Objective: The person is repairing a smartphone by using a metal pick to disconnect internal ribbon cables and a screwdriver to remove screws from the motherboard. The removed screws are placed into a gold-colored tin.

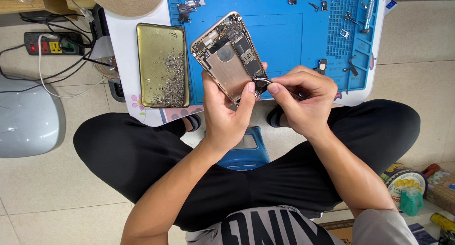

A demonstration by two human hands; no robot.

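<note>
Tiled floor below, blue silicone repair mat [284, 41] up top; left hand [225, 114] grips the opened gold phone chassis [227, 58], right hand [303, 100] pinches metal tweezers [262, 80] (steady, shallow angle works best).

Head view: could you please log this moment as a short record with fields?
Left hand: holds the opened phone housing, tilted, above the blue work mat
Right hand: grips metal tweezers, tips at the housing's lower end
Beside mat: gold tray with a pile of tiny screws
Mat: small loose parts
Floor: power strip
</note>
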